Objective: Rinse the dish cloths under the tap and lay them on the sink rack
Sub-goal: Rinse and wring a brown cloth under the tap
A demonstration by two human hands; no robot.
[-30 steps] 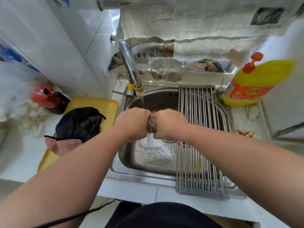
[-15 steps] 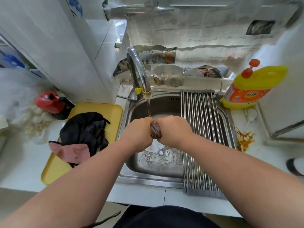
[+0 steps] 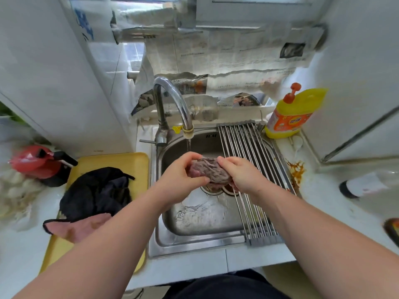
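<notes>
As left hand and right hand clutch the dish cloth mid-rinse, spreading it on the rack at three o'clock likely comes next.

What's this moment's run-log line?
phase: rinsing | left hand: grips brown cloth | right hand: grips same cloth | tap: running | yellow tray: black cloth, pink cloth waiting

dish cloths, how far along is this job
Done: nothing; the sink rack shows no cloth. In hand: left hand and right hand grip one brownish cloth under the running tap. Left: laying it out, then the black cloth and pink cloth on the yellow tray.
</notes>
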